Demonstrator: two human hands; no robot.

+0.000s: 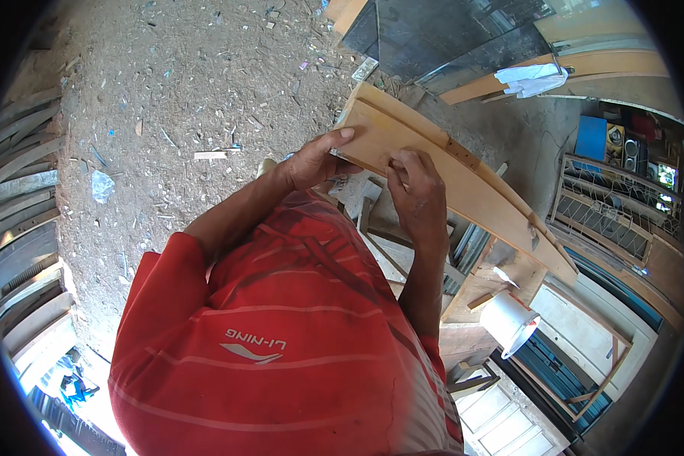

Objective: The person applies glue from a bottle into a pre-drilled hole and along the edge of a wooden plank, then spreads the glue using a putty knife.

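Head view: long curved wooden piece (463,182), pale timber with a grooved edge, held up slantwise in front of a red shirt (281,334), above a cluttered workbench (479,289). Left hand (315,161) clamped on the near end, thumb laid along the face. Right hand (418,194) just beside it, fingers curled together and pressed onto the face. Judged stiff, rigid, moderately light; far end unsupported, likely to lever downward. Best grip: across the width, both edges. White bucket (509,321) below.

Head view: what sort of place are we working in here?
Likely an open-air woodworking yard: both hands grip a curved wooden piece, chips litter the dirt ground, and curved slats are stacked at the left.
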